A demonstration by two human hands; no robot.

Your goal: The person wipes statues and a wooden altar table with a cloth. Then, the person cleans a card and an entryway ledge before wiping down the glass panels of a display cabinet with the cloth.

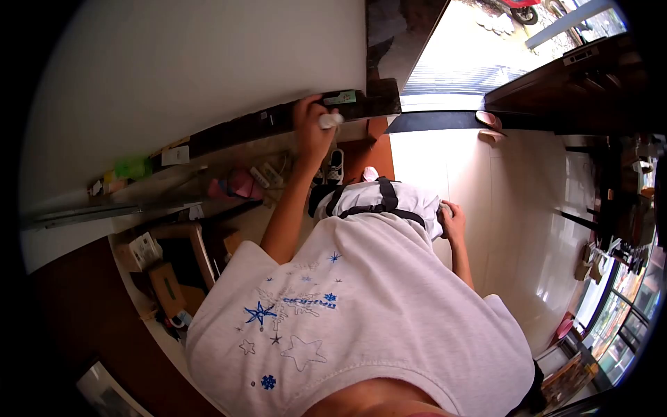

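My left hand (313,132) reaches forward over the dark wooden ledge (229,134) along the wall. Its fingers are closed around a small white wad (331,120) that looks like crumpled cloth or tissue; motion blurs it a little. Just beyond that hand, a green-and-white card (340,98) lies on the ledge. Down at my right side, my right hand (453,222) hangs beside my white shorts (417,205), its fingers curled in. Whatever it may hold is too small to tell.
Shoes (336,167) stand below the ledge, near a pink bag (243,184). A green item (132,168) and a white card (175,156) sit farther left on it. Slippers (490,125) lie by the open doorway. Boxes (167,288) are stacked at left.
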